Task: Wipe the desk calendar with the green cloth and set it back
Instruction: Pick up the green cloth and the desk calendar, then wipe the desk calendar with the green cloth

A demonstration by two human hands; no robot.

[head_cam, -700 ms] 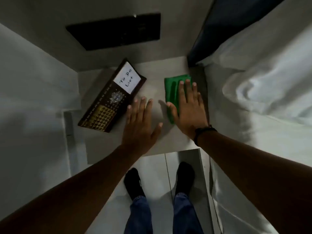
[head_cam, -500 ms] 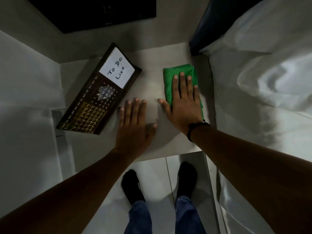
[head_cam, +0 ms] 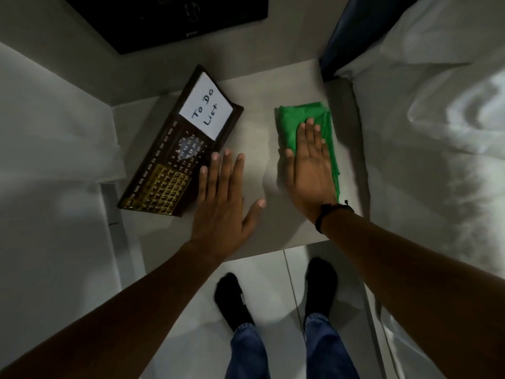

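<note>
A dark brown desk calendar [head_cam: 175, 157] with a white "To Do List" note and gold date tiles lies flat and slanted on the small grey table [head_cam: 262, 86]. My left hand [head_cam: 222, 203] is spread flat, its fingertips over the calendar's right edge. The folded green cloth [head_cam: 291, 123] lies at the table's right side. My right hand [head_cam: 310, 165] rests flat on top of the cloth, fingers extended, covering its near half. Neither hand grips anything.
A bed with white sheets [head_cam: 437, 132] borders the table on the right. A black panel [head_cam: 169, 17] hangs on the wall behind. White surfaces close in on the left. My feet in black socks [head_cam: 232, 299] stand on the tiled floor below.
My left hand slid left and forward until its fingertips reached the calendar's edge. My right hand stayed flat on the cloth. The view shifted downward a little.
</note>
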